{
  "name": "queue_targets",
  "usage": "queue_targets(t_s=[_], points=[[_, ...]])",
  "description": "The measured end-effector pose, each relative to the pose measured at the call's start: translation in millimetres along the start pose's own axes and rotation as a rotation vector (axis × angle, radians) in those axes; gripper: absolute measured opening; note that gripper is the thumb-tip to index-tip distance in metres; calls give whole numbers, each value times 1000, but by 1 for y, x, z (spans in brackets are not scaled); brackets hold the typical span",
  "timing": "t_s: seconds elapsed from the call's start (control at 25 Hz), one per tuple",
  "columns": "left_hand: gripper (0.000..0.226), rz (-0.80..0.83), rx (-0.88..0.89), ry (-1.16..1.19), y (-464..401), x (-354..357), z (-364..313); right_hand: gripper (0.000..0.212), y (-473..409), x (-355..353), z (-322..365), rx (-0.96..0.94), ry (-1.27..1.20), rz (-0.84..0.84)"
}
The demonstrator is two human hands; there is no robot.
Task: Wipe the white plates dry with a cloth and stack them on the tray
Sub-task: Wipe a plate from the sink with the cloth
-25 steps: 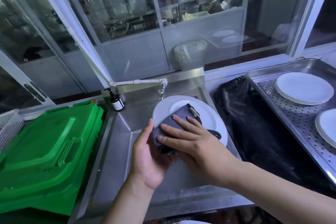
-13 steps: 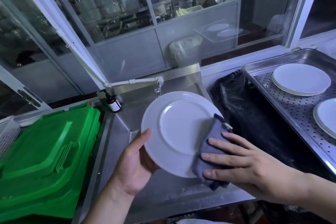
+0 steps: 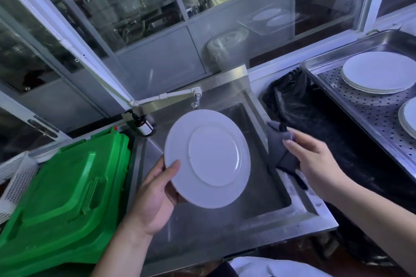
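A: From the head view, where's the plate?

B: The round white ceramic plate [image 3: 208, 159] is tilted over the steel sink [image 3: 265, 195], pinched at its rim by the left hand [image 3: 155, 195]. The right hand [image 3: 315, 162] clutches the crumpled grey cloth [image 3: 280, 150], clear of it.

A: Risk?

B: A one-handed rim grip could slip on the way to the perforated steel tray [image 3: 369, 110]

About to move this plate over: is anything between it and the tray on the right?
The right hand, gripping the grey cloth, sits directly between the plate in the left hand and the tray. Below that path lies a black bag, low on the counter. Nothing else visible blocks it.
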State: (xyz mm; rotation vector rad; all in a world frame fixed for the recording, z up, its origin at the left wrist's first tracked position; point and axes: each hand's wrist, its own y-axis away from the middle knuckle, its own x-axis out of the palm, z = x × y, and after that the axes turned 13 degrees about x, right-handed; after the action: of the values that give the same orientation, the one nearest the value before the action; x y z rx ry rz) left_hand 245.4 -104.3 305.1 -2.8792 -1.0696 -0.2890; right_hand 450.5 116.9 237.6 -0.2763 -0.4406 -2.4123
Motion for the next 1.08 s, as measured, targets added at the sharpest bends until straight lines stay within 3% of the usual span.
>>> queue_targets(t_s=[0.16,0.28,0.4,0.6,0.68,0.84,1.08], points=[[36,-5,0,23,3,9,-3,39,1,60,50,-702,479,203],[40,19,48,64,6,13,-11,40,-2,96,66,-963,990,387],[46,41,67,118,13,8,-19,40,-15,100,70,-911,1009,391],[49,-8,106,163,19,-2,-25,40,-29,71,50,-434,506,300],[46,-68,115,206,14,-1,-24,38,-20,64,30,-350,419,238],[30,-238,-1,317,-3,4,-10,41,13,60,-10,-417,526,121],[22,-386,-296,489,-11,13,26,42,35,57,-35,-717,1084,10]])
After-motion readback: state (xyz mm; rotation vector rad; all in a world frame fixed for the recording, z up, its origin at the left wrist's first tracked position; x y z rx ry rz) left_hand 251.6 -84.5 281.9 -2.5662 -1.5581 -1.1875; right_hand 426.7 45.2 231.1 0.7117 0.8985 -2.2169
